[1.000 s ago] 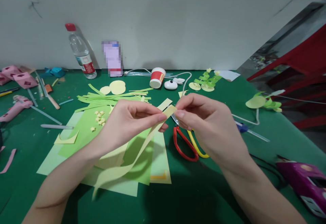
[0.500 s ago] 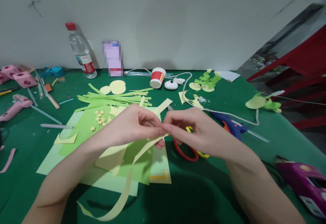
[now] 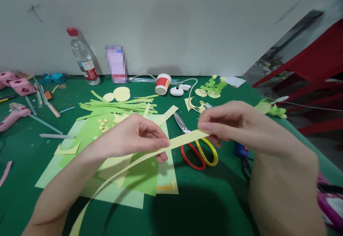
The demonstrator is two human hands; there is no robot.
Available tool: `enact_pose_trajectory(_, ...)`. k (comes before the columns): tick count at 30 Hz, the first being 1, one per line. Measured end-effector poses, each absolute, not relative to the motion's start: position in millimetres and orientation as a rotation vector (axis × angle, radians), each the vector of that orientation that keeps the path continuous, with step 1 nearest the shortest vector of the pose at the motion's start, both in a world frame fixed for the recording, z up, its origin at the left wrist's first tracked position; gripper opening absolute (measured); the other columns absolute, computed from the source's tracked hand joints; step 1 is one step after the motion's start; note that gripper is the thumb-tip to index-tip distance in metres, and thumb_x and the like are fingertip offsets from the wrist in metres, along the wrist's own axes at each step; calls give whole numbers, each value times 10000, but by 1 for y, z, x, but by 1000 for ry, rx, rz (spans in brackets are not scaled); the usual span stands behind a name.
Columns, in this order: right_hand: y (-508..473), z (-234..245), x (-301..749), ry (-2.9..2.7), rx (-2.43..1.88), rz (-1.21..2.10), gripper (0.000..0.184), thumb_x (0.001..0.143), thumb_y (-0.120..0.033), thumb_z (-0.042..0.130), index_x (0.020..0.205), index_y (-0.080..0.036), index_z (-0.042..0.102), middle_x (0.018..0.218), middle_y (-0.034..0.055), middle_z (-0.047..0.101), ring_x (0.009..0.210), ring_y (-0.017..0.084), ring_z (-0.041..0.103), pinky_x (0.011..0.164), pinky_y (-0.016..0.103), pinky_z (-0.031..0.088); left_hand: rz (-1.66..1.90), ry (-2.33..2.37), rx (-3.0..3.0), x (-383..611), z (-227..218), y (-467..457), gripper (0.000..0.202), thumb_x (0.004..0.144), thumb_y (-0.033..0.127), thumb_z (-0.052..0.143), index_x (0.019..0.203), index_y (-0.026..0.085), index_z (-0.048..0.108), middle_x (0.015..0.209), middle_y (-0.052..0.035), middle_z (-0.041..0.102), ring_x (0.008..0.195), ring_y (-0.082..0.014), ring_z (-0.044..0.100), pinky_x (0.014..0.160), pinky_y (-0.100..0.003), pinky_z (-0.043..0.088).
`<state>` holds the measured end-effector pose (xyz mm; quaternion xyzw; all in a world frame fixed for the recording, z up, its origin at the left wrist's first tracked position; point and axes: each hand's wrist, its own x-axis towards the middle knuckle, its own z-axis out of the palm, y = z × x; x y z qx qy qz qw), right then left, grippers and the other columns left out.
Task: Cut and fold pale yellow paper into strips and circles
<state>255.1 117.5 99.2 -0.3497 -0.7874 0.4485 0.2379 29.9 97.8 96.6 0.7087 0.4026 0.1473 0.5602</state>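
In the head view, I see the strip (image 3: 187,138) stretched between both hands, above the scissors (image 3: 183,126). Its long axis slants: one end points up and right, the tail curves down to the lower left. My left hand (image 3: 134,137) pinches it, thumb against fingers; my right hand (image 3: 235,123) seems pinched on the end, its tip hidden.

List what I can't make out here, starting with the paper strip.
Pale yellow strip, head view: near end cut off by the bottom edge; far tip covered by the right hand.
Blue tool, head view: mostly hidden behind that hand.
Purple device, head view: cut off by the right edge.
Phone screen, head view: pixelated, unreadable.
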Motion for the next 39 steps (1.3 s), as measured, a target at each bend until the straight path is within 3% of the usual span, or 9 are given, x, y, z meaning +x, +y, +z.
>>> enact_pose_trajectory(3,121,99,260,-2281,-974,1243,265,787,-305,530,554,-184,499,438,-37,465,388,72,384,355,202,265,326,981,1635,30,95,97,226,781,338,515,710,181,661,594,7,656,408,-63,361,368,-182,231)
enact_pose_trajectory(7,123,97,258,-2547,-1052,1253,247,816,-338,476,655,-174,565,622,-1,557,565,107,474,519,220,368,224,1073,1587,29,90,98,216,744,332,543,699,160,665,612,-7,657,449,-66,404,400,-175,251)
enact_pose_trajectory(10,122,95,249,-2574,-1090,1274,228,826,-344,461,779,-184,615,732,2,601,635,116,495,568,222,381,172,1080,1583,27,85,99,220,741,340,542,711,159,663,637,-12,663,447,-64,401,407,-180,254)
enact_pose_trajectory(16,117,87,227,-2438,-947,1505,201,810,-253,486,701,-158,627,606,-19,616,527,72,498,490,175,366,173,1083,1679,27,85,98,253,757,380,522,736,183,680,583,8,625,448,-68,396,396,-178,255)
enact_pose_trajectory(20,115,86,224,-2286,-1051,1581,215,800,-240,493,647,-150,615,550,-23,610,449,47,491,437,144,375,203,1108,1684,28,88,100,227,734,367,565,703,177,685,582,5,636,500,-85,506,432,-164,336)
enact_pose_trajectory(24,114,91,228,-2223,-1110,1596,209,786,-218,514,612,-158,612,526,-31,608,433,43,504,434,134,396,252,1072,1546,27,87,99,154,718,303,605,681,171,674,610,9,670,557,-97,593,520,-163,433)
enact_pose_trajectory(31,116,95,232,-2186,-1144,1660,199,754,-107,538,587,-164,630,527,-44,615,475,44,537,434,121,392,303,1013,1372,29,82,99,92,697,252,646,682,163,663,596,14,672,568,-94,619,534,-157,469)
enact_pose_trajectory(39,118,95,231,-2223,-1158,1656,188,752,-124,550,592,-164,639,537,-42,626,477,45,530,432,131,375,322,1006,1362,29,80,100,65,702,223,649,681,163,662,597,22,678,575,-81,628,540,-130,479)
